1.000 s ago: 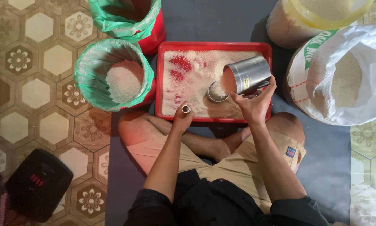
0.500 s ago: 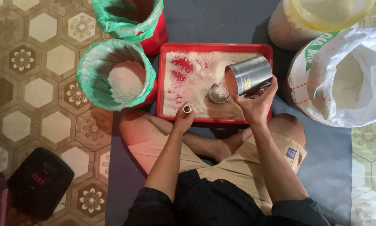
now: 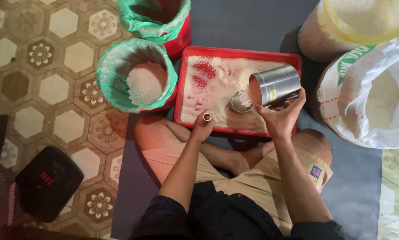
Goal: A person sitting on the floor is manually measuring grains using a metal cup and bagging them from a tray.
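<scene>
One head-worn camera looks steeply down, fairly close, over the seated person's lap and floor.

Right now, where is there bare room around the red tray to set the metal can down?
Free: the dark mat above the red tray, between the upper green-lined bucket and the yellow tub. Crowded: the tray's right side, against the white sack.

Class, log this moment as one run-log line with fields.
left hand: grips small tube | right hand: tilts metal can over red tray | rice: in tray
</scene>
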